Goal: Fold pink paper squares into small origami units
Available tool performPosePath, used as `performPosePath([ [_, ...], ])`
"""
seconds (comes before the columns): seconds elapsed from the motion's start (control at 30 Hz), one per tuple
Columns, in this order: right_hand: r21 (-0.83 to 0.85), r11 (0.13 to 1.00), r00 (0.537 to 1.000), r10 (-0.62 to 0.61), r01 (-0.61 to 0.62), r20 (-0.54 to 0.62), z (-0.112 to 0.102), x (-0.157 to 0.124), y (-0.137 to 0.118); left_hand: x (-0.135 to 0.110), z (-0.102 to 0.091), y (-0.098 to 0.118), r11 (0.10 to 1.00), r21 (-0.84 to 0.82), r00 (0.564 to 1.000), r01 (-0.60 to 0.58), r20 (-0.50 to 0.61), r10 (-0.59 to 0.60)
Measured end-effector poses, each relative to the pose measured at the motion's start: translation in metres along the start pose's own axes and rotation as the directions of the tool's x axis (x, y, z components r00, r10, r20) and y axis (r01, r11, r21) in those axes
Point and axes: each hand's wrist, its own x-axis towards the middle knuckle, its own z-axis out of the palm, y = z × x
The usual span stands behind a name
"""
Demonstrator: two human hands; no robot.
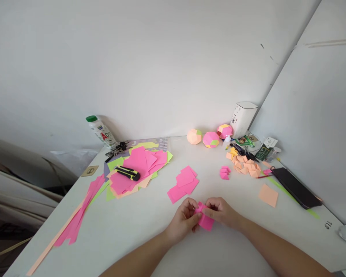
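Observation:
My left hand (184, 219) and my right hand (220, 211) pinch one pink paper piece (207, 222) between them, low over the table's front. The piece looks partly folded at its upper end; my fingertips cover part of it. Just beyond my left hand lie several loose pink paper squares (184, 182), overlapping one another. A small cluster of folded pink paper pieces (225, 172) sits farther back, past my right hand. To the right, a single peach paper square (268, 195) lies flat.
Left are a paper pile (140, 161) with a utility knife (127, 173), paper strips (80, 207), keys (119, 148) and a bottle (101, 130). Paper balls (210, 139) stand by the wall. Folded peach pieces (246, 166), glasses (242, 151) and a black pouch (295, 187) lie right.

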Motion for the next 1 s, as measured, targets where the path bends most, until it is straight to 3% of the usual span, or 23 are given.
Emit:
performPosePath([
  [0.27,0.214,0.977,0.990,-0.050,0.020,0.132,0.004,-0.002,-0.015,0.000,-0.003,-0.003,1.000,0.023,1.000,0.001,0.006,-0.001],
  [0.53,0.080,0.997,1.000,-0.013,0.012,0.004,0.001,-0.002,0.000,0.000,-0.003,-0.003,0.999,0.011,0.999,0.032,-0.017,-0.032],
  [0.77,0.030,0.994,0.990,-0.102,0.106,-0.092,0.003,-0.001,-0.004,0.001,-0.002,-0.002,0.998,0.029,0.996,0.063,-0.064,-0.061],
  [1.0,0.015,0.997,0.988,-0.069,0.071,-0.137,0.004,-0.002,-0.007,-0.001,0.001,0.006,0.993,0.082,0.995,0.085,-0.057,-0.080],
])
